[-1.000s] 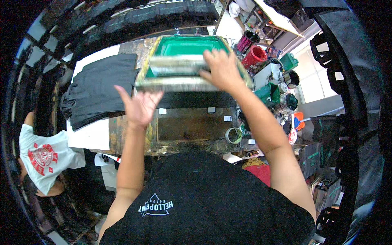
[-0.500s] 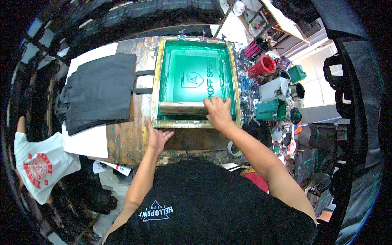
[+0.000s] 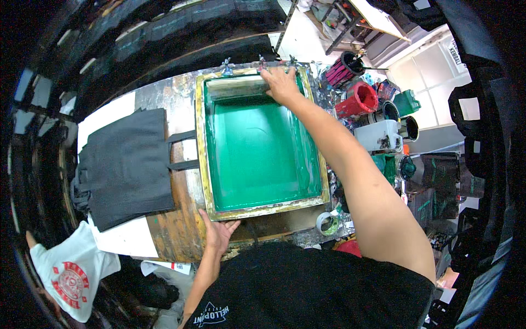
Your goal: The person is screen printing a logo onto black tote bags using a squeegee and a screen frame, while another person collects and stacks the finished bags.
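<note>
A wooden-framed printing screen (image 3: 263, 210) lies on the worktable, its inside spread with green ink (image 3: 255, 151). My right hand (image 3: 281, 88) is closed on the right part of a wooden squeegee (image 3: 235, 86) at the screen's far end. The squeegee's lower edge meets the ink. At the near left corner of the frame, my left hand (image 3: 217, 234) has its thumb and fingers spread, touching the frame's near edge. Dark cloth bags (image 3: 129, 164) lie stacked left of the screen. Two dark straps (image 3: 183, 165) run from the stack to the frame's left side.
Metal clamps (image 3: 227, 67) stand behind the frame. Right of it are a red ink tub (image 3: 359, 98), a white jug (image 3: 378, 135) and other containers. A tape roll (image 3: 327, 223) lies near the table's front edge. A white shirt (image 3: 74, 274) is at lower left.
My right hand has pushed the squeegee from the screen's near end to its far end. Green ink now covers the emblem and lettering seen before. My left hand stays by the near corner.
</note>
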`<move>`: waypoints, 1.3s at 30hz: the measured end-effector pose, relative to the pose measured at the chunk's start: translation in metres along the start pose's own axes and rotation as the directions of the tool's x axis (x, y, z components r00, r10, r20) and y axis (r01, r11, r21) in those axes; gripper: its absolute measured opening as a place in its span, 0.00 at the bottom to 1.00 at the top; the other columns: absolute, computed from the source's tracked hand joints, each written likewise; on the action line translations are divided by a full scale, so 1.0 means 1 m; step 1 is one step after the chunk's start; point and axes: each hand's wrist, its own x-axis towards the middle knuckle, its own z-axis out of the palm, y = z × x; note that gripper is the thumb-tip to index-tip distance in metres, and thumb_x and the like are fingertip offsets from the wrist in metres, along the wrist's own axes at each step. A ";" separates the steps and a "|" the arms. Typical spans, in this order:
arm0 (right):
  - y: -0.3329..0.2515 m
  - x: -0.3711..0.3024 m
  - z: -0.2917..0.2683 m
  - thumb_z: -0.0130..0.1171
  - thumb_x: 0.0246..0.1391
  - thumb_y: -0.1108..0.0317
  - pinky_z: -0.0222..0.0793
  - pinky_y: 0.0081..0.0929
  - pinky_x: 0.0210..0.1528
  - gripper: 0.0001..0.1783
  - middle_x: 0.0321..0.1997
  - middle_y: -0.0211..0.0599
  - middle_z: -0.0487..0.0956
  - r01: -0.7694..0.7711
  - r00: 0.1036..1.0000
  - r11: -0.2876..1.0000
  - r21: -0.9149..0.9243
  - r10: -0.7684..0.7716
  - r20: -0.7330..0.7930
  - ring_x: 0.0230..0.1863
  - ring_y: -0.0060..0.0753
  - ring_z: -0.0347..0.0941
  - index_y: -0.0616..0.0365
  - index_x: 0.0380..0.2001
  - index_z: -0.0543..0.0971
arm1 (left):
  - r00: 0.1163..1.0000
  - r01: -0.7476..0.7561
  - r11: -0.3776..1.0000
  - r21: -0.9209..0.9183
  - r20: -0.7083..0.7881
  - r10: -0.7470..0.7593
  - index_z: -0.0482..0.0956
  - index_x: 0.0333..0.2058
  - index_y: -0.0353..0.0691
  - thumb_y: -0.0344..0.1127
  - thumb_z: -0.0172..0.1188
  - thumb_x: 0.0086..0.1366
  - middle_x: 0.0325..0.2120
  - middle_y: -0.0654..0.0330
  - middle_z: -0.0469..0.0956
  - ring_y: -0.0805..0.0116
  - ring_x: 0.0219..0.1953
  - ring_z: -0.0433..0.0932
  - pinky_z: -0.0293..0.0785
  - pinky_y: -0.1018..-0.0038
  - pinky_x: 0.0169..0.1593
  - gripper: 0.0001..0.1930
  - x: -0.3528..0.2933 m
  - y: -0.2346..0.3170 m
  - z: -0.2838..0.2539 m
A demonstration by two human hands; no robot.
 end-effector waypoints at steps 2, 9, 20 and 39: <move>0.007 0.024 -0.004 0.78 0.45 0.57 0.59 0.61 0.56 0.39 0.50 0.35 0.78 0.012 0.990 1.000 -0.005 -0.011 0.138 0.58 0.44 0.73 0.43 0.59 0.71 | 1.000 0.022 1.000 -0.011 -0.018 -0.022 0.45 0.75 0.38 0.88 0.36 0.59 0.72 0.44 0.57 0.47 0.68 0.68 0.68 0.51 0.68 0.62 0.002 -0.001 -0.002; 0.018 0.055 -0.031 0.75 0.47 0.59 0.67 0.62 0.55 0.38 0.53 0.33 0.80 0.053 0.966 0.998 0.024 -0.058 0.254 0.57 0.43 0.76 0.42 0.62 0.71 | 0.800 0.514 0.726 0.456 0.049 -0.597 0.79 0.52 0.33 0.88 0.23 0.61 0.32 0.47 0.85 0.57 0.32 0.85 0.83 0.65 0.40 0.59 0.016 0.044 -0.058; 0.010 0.021 0.014 0.62 0.53 0.68 0.73 0.42 0.47 0.24 0.45 0.30 0.80 0.027 0.990 0.995 -0.096 -0.040 -0.136 0.50 0.39 0.77 0.44 0.55 0.76 | 0.213 -0.478 -0.648 0.593 0.794 0.570 0.76 0.57 0.38 0.63 0.67 0.61 0.54 0.45 0.76 0.44 0.58 0.72 0.66 0.54 0.62 0.37 0.193 0.228 0.174; -0.084 -0.169 -0.042 0.58 0.55 0.65 0.69 0.42 0.44 0.21 0.44 0.31 0.80 0.014 1.000 0.999 -0.052 -0.015 -0.026 0.45 0.39 0.77 0.39 0.54 0.79 | 0.296 -0.217 -0.711 0.669 0.739 0.605 0.76 0.36 0.40 0.61 0.68 0.58 0.34 0.54 0.72 0.52 0.39 0.72 0.70 0.57 0.44 0.27 0.143 0.088 0.108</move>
